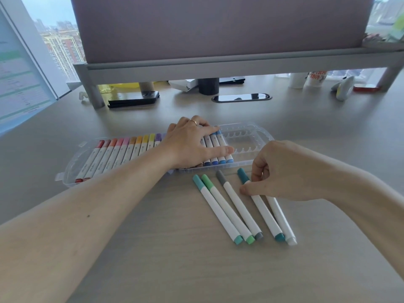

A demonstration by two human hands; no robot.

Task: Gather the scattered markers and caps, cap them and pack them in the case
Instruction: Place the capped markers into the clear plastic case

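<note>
Fingers (258, 171) of the right hand (284, 171) pinched a teal marker (263, 206) on the counter (153, 259); the left hand (190, 143) lay flat on the row (122, 154) in the case (260, 136). Lifting it level would suit the next free slot (239, 148).

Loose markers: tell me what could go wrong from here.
The right hand pinches the dark teal marker, which lies beside the white marker; lifting it could set the white one rolling.
The left hand lies over the packed markers beside the empty slots of the case, and may crowd the insertion.
</note>
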